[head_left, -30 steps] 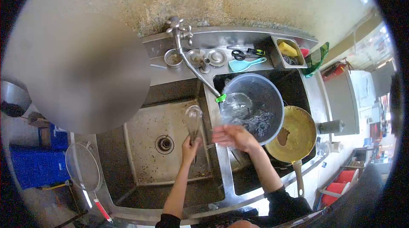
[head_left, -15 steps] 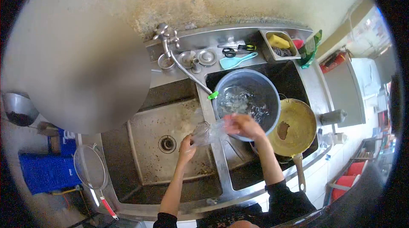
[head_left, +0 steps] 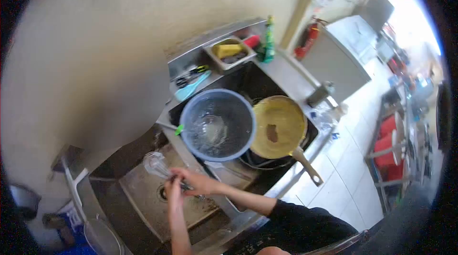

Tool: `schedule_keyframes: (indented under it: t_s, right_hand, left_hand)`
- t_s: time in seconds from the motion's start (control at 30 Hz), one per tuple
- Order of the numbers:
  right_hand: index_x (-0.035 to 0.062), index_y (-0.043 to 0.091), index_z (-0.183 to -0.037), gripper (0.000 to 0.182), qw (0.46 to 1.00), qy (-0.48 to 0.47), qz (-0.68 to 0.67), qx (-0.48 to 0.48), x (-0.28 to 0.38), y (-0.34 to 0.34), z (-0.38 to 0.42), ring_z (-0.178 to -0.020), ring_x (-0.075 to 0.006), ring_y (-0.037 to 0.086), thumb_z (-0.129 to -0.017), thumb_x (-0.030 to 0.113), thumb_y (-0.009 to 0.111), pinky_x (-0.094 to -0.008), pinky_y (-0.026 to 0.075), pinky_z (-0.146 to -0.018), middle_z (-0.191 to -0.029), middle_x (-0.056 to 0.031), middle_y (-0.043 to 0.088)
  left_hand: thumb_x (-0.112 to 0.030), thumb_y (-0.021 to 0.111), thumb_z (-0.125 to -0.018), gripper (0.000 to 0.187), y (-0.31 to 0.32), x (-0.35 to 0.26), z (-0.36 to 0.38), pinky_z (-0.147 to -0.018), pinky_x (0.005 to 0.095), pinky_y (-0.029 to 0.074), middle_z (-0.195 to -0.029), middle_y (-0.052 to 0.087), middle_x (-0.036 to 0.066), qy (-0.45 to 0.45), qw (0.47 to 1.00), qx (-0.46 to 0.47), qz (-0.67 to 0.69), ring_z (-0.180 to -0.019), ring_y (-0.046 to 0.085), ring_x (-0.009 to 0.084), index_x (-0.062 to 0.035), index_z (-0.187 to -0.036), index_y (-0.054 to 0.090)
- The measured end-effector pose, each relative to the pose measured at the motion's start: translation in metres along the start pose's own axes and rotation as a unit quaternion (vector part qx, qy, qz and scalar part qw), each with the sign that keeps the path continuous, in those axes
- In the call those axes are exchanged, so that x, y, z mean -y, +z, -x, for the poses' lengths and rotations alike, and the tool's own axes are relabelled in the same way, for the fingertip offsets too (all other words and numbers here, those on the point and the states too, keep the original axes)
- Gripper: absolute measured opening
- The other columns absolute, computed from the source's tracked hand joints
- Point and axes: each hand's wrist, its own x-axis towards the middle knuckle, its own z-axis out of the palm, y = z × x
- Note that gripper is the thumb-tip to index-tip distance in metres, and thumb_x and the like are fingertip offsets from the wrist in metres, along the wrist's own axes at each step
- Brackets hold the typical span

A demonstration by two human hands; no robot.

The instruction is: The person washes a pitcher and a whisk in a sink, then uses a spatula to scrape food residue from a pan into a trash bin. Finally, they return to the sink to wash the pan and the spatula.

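Observation:
Over the left sink basin (head_left: 138,183), both hands are together on a wire whisk (head_left: 156,163). Its pale, blurred loops point up and left, and a bit of its dark handle shows between the hands. My left hand (head_left: 172,189) is closed low on the handle. My right hand (head_left: 194,181) is wrapped over it from the right, fingers touching the left hand. Just beyond the hands stands a blue-grey tub (head_left: 217,155) with rippling water in it. A green clip-like piece (head_left: 179,129) is at its left rim.
Right of the tub, a yellow-coated frying pan (head_left: 281,112) has its handle toward the front. Behind are a turquoise spatula (head_left: 191,87), a metal container (head_left: 237,64) with a yellow sponge (head_left: 228,50), and a green bottle (head_left: 269,40). A strainer (head_left: 102,238) lies at lower left.
My view has turned to the right. The hands, apart near the tub's edge before, have come together over the left basin with the whisk, its loops now pointing up and left.

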Motion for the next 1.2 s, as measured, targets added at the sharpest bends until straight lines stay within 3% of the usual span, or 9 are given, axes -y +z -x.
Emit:
schedule_keyframes:
  t_s: [0.17, 0.23, 0.27, 0.3, 0.4, 0.63, 0.83, 1.03, 1.2]
  right_hand:
    - [0.0142, 0.022, -0.131, 0.06, 0.983, 0.167, 0.064, -0.043, 0.022, 0.025, 0.018, -0.072, -0.0383, 0.059, -0.079, 0.012, 0.052, -0.0453, 0.043, -0.063, -0.094, -0.0252, 0.056]
    - [-0.0019, 0.024, -0.125, 0.06, 0.963, -0.015, 0.251, -0.098, -0.018, 0.042, 0.035, -0.064, -0.0389, 0.059, -0.075, 0.012, 0.054, -0.048, 0.043, -0.051, -0.07, -0.0218, 0.059]
    - [0.0107, 0.03, -0.128, 0.053, 0.942, 0.206, 0.266, 0.02, 0.067, 0.003, 0.052, -0.077, -0.0371, 0.059, -0.08, 0.018, 0.051, -0.0453, 0.047, -0.065, -0.089, -0.0219, 0.058]
    - [0.0107, 0.03, -0.128, 0.053, 0.938, 0.213, 0.274, -0.011, 0.086, -0.018, 0.071, -0.077, -0.0371, 0.059, -0.08, 0.018, 0.051, -0.0453, 0.047, -0.065, -0.089, -0.0219, 0.058]
    - [0.0087, 0.038, -0.122, 0.046, 0.935, 0.192, 0.293, 0.047, 0.106, -0.073, 0.137, -0.086, -0.0369, 0.057, -0.081, 0.022, 0.052, -0.0431, 0.047, -0.07, -0.093, -0.022, 0.057]
    - [0.0033, 0.046, -0.112, 0.045, 0.976, 0.007, 0.057, -0.21, 0.141, -0.282, 0.42, -0.073, -0.016, 0.054, -0.086, 0.039, 0.053, -0.0307, 0.044, -0.066, -0.084, -0.0104, 0.056]
    - [0.0095, 0.042, -0.118, 0.052, 0.761, 0.419, -0.081, -0.488, 0.088, -0.468, 0.704, -0.044, -0.0083, 0.042, -0.08, 0.04, 0.06, -0.0227, 0.033, -0.037, -0.06, -0.0021, 0.05]
    - [0.0008, 0.04, -0.111, 0.043, 0.486, 0.487, -0.069, -0.723, -0.134, -0.631, 0.811, -0.055, -0.0238, 0.059, -0.075, 0.02, 0.054, -0.0359, 0.046, -0.046, -0.077, -0.0173, 0.058]
    - [0.0012, 0.037, -0.118, 0.056, 0.576, 0.352, 0.153, -0.721, -0.154, -0.792, 0.759, -0.087, -0.0405, 0.057, -0.068, 0.017, 0.056, -0.0448, 0.044, -0.076, -0.091, -0.0252, 0.059]
  left_hand:
    - [-0.025, 0.057, -0.081, 0.023, -0.016, -0.029, 0.013, -0.068, 0.0314, 0.044, -0.093, 0.057, 0.002, -0.12, 0.987, 0.034, 0.102, -0.082, 0.054, 0.0136, -0.008, -0.096, 0.059]
    - [-0.032, 0.059, -0.077, 0.029, -0.015, -0.031, 0.018, -0.066, 0.0331, 0.044, -0.089, 0.056, -0.001, -0.094, 0.995, -0.026, -0.008, -0.078, 0.054, 0.0154, -0.0102, -0.096, 0.059]
    - [-0.035, 0.06, -0.074, 0.029, -0.013, -0.043, 0.026, -0.065, 0.0336, 0.044, -0.088, 0.056, -0.001, -0.107, 0.991, 0.052, 0.067, -0.077, 0.054, 0.0161, -0.0142, -0.095, 0.059]
    - [-0.037, 0.062, -0.072, 0.03, -0.003, -0.053, 0.027, -0.064, 0.0341, 0.044, -0.087, 0.056, -0.002, -0.122, 0.975, 0.127, 0.138, -0.075, 0.054, 0.0168, -0.0181, -0.094, 0.058]
    - [-0.037, 0.062, -0.072, 0.03, 0.054, -0.104, 0.073, -0.064, 0.0343, 0.044, -0.087, 0.056, -0.001, -0.029, 0.989, 0.125, 0.071, -0.075, 0.054, 0.0171, -0.0182, -0.095, 0.058]
    - [-0.038, 0.061, -0.071, 0.031, 0.288, -0.06, 0.149, -0.064, 0.035, 0.044, -0.087, 0.056, -0.001, 0.004, 0.991, 0.135, 0.018, -0.075, 0.054, 0.0178, -0.0182, -0.095, 0.057]
    - [-0.038, 0.061, -0.071, 0.032, 0.535, 0.056, 0.168, -0.063, 0.0355, 0.044, -0.086, 0.056, 0.0, -0.059, 0.985, 0.165, -0.009, -0.075, 0.054, 0.0184, -0.0183, -0.095, 0.056]
    - [-0.038, 0.061, -0.071, 0.033, 0.688, 0.104, 0.189, -0.063, 0.0361, 0.044, -0.086, 0.056, 0.001, -0.118, 0.97, 0.212, -0.023, -0.075, 0.054, 0.019, -0.0184, -0.096, 0.055]
    - [-0.039, 0.061, -0.07, 0.034, 0.785, 0.144, 0.168, -0.063, 0.0366, 0.044, -0.086, 0.056, 0.001, -0.122, 0.965, 0.231, -0.039, -0.075, 0.054, 0.0195, -0.0184, -0.096, 0.054]
